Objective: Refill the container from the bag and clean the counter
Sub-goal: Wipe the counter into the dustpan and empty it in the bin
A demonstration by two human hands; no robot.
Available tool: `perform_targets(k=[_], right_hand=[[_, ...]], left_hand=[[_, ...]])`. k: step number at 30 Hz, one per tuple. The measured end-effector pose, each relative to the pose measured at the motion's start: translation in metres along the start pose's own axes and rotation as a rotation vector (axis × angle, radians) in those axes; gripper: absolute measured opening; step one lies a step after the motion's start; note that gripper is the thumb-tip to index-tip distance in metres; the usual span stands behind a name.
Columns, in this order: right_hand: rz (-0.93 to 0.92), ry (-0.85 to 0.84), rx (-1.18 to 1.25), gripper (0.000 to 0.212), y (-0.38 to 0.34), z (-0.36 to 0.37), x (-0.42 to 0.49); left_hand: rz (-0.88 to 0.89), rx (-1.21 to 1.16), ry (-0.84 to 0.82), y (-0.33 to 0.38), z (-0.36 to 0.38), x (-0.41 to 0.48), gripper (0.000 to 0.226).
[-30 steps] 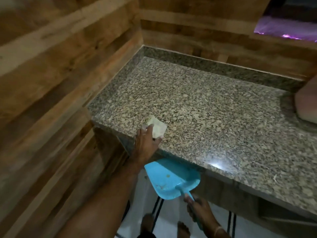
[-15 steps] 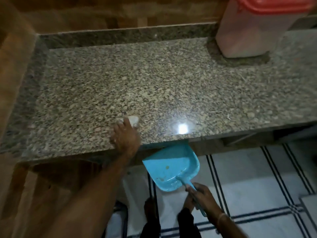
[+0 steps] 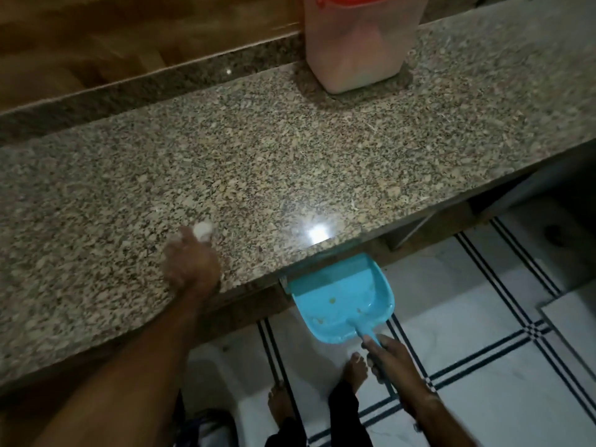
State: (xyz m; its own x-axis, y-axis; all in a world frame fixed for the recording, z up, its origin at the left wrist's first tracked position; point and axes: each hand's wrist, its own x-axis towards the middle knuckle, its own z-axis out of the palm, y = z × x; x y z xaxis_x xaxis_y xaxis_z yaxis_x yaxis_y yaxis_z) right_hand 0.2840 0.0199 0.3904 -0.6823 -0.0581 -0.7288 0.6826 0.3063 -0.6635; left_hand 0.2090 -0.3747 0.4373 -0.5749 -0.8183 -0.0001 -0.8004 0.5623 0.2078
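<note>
**Wiping the granite counter, dustpan held under its edge**

Nearest the camera, two bare feet (image 3: 354, 369) stand on a white tiled floor (image 3: 483, 366) crossed by dark double lines. The right hand (image 3: 392, 356) is closed round the handle of a blue dustpan (image 3: 338, 301), whose open mouth sits just under the front edge of the counter (image 3: 322, 150); a few small crumbs lie in the pan. The left hand (image 3: 190, 262) rests palm down on the counter close to that edge, to the left of the dustpan, fingers curled over a small white cloth (image 3: 203, 229) that shows only past the fingertips. The hand is blurred, so how tightly it grips cannot be told.

The counter is speckled grey and tan granite, glossy, with a bright light reflection near its front edge. Further back, the container (image 3: 358, 50) stands upright on the stone, pale and translucent with a red lid, right of centre and near the rear. Behind it runs a low granite upstand (image 3: 145, 88), and above that a wood-panelled wall (image 3: 113, 27)
</note>
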Motion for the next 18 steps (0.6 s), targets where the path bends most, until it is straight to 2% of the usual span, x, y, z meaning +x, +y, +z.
perform_targets(k=[3, 7, 9, 11, 12, 13, 14, 18], right_hand=[[0.024, -0.003, 0.043, 0.041, -0.006, -0.019, 0.018], [0.017, -0.036, 0.041, 0.040, -0.023, -0.038, 0.035], [-0.003, -0.050, 0.049, 0.037, -0.030, -0.049, 0.047], [-0.008, -0.047, 0.059, 0.035, -0.036, -0.061, 0.056], [-0.015, -0.050, 0.063, 0.036, -0.040, -0.066, 0.059], [-0.014, -0.050, 0.069, 0.037, -0.043, -0.072, 0.062], [-0.008, -0.044, 0.074, 0.036, -0.043, -0.082, 0.064], [-0.015, -0.075, 0.030, 0.031, -0.045, -0.105, 0.072]], left_hand=[[0.030, -0.001, 0.036, 0.015, 0.010, -0.021, 0.049], [0.202, -0.066, -0.025, 0.117, 0.027, -0.069, 0.049], [0.374, -0.137, -0.104, 0.171, 0.034, -0.086, 0.042], [0.619, -0.144, -0.201, 0.207, 0.034, -0.099, 0.038], [0.670, -0.147, -0.223, 0.213, 0.036, -0.095, 0.036], [0.635, -0.183, -0.194, 0.217, 0.033, -0.088, 0.035], [0.526, -0.207, -0.144, 0.213, 0.033, -0.076, 0.035], [0.000, -0.124, -0.032, 0.145, 0.020, -0.017, 0.050]])
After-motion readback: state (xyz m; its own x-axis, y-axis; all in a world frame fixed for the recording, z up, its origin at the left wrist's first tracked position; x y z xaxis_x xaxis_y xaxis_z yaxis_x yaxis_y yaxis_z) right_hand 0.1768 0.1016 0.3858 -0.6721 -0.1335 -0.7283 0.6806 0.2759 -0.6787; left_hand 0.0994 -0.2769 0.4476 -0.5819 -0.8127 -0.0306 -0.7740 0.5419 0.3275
